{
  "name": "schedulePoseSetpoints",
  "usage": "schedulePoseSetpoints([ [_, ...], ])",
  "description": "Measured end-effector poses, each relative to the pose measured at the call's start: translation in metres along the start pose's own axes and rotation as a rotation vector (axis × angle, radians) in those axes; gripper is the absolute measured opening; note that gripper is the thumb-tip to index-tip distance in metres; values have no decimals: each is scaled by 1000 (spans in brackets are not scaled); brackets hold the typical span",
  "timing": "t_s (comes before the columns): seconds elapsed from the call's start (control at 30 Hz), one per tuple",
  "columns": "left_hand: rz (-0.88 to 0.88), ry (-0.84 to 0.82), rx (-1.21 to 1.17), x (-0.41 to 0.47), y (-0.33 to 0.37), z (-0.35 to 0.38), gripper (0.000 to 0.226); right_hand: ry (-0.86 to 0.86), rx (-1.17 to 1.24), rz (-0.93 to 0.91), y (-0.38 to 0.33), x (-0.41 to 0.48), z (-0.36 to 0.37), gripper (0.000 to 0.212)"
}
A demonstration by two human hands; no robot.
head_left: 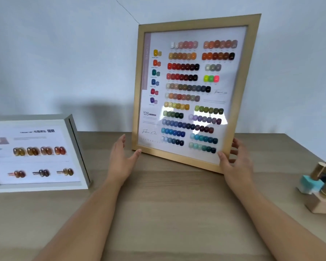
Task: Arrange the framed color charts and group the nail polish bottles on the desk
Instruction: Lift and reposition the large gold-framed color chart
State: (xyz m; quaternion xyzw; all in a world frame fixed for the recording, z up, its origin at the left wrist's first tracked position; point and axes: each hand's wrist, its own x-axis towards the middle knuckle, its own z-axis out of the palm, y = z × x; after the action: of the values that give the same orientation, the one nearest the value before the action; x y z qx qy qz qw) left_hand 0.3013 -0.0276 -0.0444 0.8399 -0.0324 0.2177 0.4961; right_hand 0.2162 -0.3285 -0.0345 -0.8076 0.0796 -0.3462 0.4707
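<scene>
A wood-framed color chart (pixel 188 91) with many rows of nail swatches stands upright on the desk (pixel 167 204), its top against the wall. My left hand (pixel 120 159) is at its lower left corner, fingers spread, only the thumb tip touching the frame. At the lower right corner, my right hand (pixel 237 162) has its thumb on the front and its fingers behind the edge. A white-framed chart (pixel 36 153) with amber swatches leans back at the left. Nail polish bottles with gold caps, one teal (pixel 309 183) and one pink-beige (pixel 318 204), cluster at the right edge.
A pale wall rises right behind the desk's back edge. A thin wire (pixel 126 10) runs down the wall to the wooden frame's top left corner. Bare wood-grain desk lies between the two frames and in front of my arms.
</scene>
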Motion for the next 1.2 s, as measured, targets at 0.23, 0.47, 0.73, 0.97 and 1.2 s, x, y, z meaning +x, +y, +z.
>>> schedulePoseSetpoints([
  [0.23, -38, -44, -138, 35, -4, 22, 61, 23, -23, 20, 10, 11, 3, 55],
  [0.47, -52, 28, -184, 39, -4, 23, 44, 38, -79, 8, 12, 16, 1, 44],
  [0.73, 25, 103, -65, 23, 6, 18, 42, 64, -176, -68, 10, 26, 6, 44],
  [0.97, 51, 128, 9, 26, 9, 24, 46, 85, -213, -51, 17, 48, 18, 49],
  [1.2, 15, 137, 25, 41, 8, 34, 47, 59, -195, -47, 26, 71, 30, 44],
])
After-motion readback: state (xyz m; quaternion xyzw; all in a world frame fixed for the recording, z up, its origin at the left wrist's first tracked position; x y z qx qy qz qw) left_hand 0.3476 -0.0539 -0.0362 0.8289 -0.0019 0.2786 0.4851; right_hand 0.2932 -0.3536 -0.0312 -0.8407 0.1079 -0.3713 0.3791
